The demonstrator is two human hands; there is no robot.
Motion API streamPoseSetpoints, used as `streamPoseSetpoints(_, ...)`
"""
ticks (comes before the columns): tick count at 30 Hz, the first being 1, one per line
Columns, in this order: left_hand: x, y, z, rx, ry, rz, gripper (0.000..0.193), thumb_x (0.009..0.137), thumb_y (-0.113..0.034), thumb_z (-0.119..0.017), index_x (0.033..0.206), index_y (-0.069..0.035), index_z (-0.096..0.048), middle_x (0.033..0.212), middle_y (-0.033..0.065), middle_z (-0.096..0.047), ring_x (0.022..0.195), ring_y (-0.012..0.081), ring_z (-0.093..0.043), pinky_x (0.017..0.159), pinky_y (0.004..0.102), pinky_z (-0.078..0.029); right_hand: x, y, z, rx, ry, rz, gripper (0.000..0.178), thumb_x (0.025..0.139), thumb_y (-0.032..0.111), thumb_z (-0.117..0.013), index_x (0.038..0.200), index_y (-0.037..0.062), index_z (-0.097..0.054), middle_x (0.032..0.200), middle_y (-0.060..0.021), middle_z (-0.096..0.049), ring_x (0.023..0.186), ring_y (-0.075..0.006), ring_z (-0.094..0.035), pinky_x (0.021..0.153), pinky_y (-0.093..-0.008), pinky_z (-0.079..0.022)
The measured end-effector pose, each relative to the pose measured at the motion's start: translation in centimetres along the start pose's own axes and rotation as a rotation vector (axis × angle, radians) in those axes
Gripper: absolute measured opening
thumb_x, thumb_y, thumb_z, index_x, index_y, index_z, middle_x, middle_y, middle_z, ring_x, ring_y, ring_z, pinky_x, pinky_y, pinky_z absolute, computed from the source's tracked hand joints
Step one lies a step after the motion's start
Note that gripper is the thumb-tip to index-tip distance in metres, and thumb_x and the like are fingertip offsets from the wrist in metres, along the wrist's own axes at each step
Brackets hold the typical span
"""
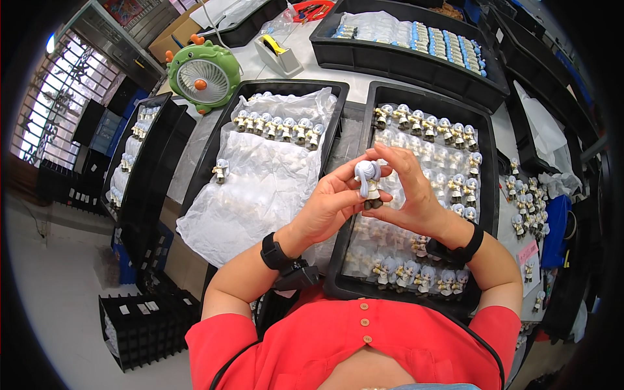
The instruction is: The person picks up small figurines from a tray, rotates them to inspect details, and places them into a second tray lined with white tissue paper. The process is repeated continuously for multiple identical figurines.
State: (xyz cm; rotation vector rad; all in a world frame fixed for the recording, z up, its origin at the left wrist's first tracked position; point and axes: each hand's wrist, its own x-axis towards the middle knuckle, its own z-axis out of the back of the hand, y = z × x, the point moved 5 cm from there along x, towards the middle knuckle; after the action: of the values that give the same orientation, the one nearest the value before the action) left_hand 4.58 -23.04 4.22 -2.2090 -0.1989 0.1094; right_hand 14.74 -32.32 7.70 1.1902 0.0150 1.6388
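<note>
Over the left edge of the right-hand black tray (430,101), both bare forearms converging, the left grip (331,200) pinches a pale-haired figurine (368,181) between thumb and fingers, while the right grip (419,195) arches around it, forefinger above, thumb below, whether clamped I cannot tell.

Left grip (328,201) and right grip (417,198) curl close together, forearms (235,281) converging.

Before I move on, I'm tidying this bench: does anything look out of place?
Mildly: one lone figurine sits apart from the row in the left-of-centre black tray, whose white sheet drapes over its near edge. At far right, loose figurines cluster untidily, unlike that row. Whether the held figurine is damaged is unclear.
</note>
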Motion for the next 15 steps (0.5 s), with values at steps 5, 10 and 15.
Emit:
streamPoseSetpoints(5, 0.05, -0.11, -0.10, -0.022, -0.018, 0.009, 0.056, 0.091, -0.008, -0.052, 0.143, -0.008, -0.030, 0.133, 0.0128, -0.049, 0.106, 0.0219, -0.061, 0.083, 0.0322, -0.052, 0.07, -0.06, 0.00, 0.020, 0.002, -0.001, 0.092, 0.061, 0.007, -0.083, 0.140, 0.0077, -0.035, 0.123, -0.0137, -0.048, 0.111, -0.0289, -0.048, 0.085, -0.0350, -0.051)
streamPoseSetpoints(10, 0.23, -0.07, -0.07, -0.109, 0.000, 0.010, 0.059, 0.091, -0.005, -0.049, 0.145, -0.006, -0.025, 0.132, 0.0171, -0.046, 0.107, 0.0272, -0.059, 0.080, 0.0345, -0.055, 0.15, 0.03, 0.14, 0.023, 0.012, -0.008, 0.092, 0.062, 0.010, -0.084, 0.140, 0.0072, -0.035, 0.123, -0.0138, -0.048, 0.109, -0.0288, -0.049, 0.084, -0.0345, -0.053)
streamPoseSetpoints(15, 0.24, -0.11, -0.12, -0.102, 0.010, 0.004, 0.059, 0.092, -0.007, -0.049, 0.145, -0.006, -0.025, 0.132, 0.0169, -0.046, 0.107, 0.0266, -0.059, 0.080, 0.0341, -0.055, 0.19, -0.04, 0.16, 0.038, 0.012, -0.014, 0.091, 0.063, 0.011, -0.084, 0.140, 0.0073, -0.035, 0.122, -0.0144, -0.049, 0.108, -0.0284, -0.050, 0.083, -0.0345, -0.053)
